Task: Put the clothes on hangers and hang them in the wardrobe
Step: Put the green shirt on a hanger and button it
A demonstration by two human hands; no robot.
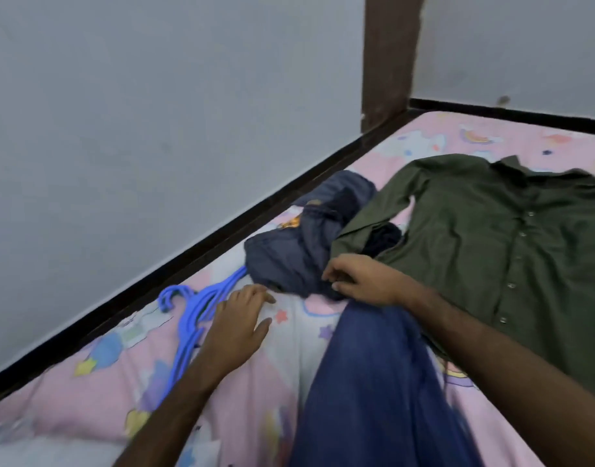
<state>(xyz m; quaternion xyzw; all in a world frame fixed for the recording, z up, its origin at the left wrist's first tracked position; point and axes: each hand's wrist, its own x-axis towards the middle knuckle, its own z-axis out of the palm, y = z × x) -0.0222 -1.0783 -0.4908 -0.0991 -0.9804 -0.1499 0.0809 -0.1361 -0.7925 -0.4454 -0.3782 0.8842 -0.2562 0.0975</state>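
Reaching across the bed (87, 409), both arms are out over the pink cartoon-print sheet. The right hand (366, 281) has its fingers curled, pinching the top edge of the blue jeans (373, 382), right where they meet the crumpled navy garment (299, 251). Those jeans run long, from the hand straight back toward the camera, the held end pointing away toward the wall (154, 112). The left hand (238, 325) is flat and spread, fingers relaxed, palm down on the sheet and holding nothing, with its outer edge just beside the blue hangers (191, 318). The hangers lie stacked flat on the bed, hooks toward the wall at the left, their long line slanting from near the person's left forearm up to the navy garment, the far tip touching or slipping under it; which one, hard to say. The navy garment sits bunched in a heap between the hangers and the olive-green shirt (491, 257), a small orange mark showing on its upper fold. The green shirt is laid out flat, buttons up, collar away at the far right, hem toward the camera, one sleeve stretched out to the navy heap and lying over it. A dark brown post (390, 55) stands in the corner behind the bed.
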